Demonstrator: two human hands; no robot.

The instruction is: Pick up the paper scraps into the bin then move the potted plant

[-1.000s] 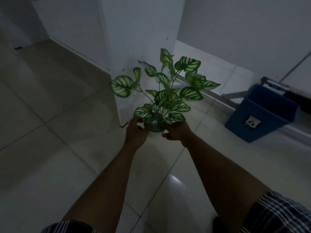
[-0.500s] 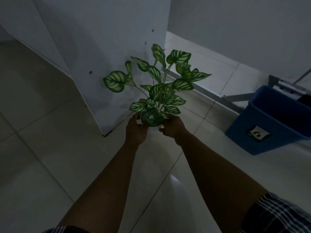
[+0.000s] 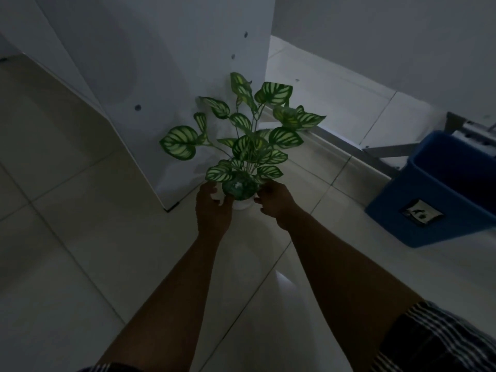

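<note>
The potted plant (image 3: pixel 243 167) has green leaves with pale stripes and a small white pot (image 3: pixel 242 204). It is low over the tiled floor, next to the corner of a white wall panel (image 3: pixel 166 103). My left hand (image 3: pixel 212 210) cups the pot's left side and my right hand (image 3: pixel 276 204) its right side, fingers against the pot. The blue bin (image 3: pixel 429 194) stands to the right, apart from the plant. No paper scraps show on the floor.
A metal door track (image 3: pixel 349 147) runs along the floor behind the plant toward the bin. A grey metal frame (image 3: pixel 456 124) sits behind the bin. Pale floor tiles (image 3: pixel 80 237) stretch to the left and front.
Both hands have carried the plant lower and closer to the white panel's corner. The view has shifted, so the bin now sits further right.
</note>
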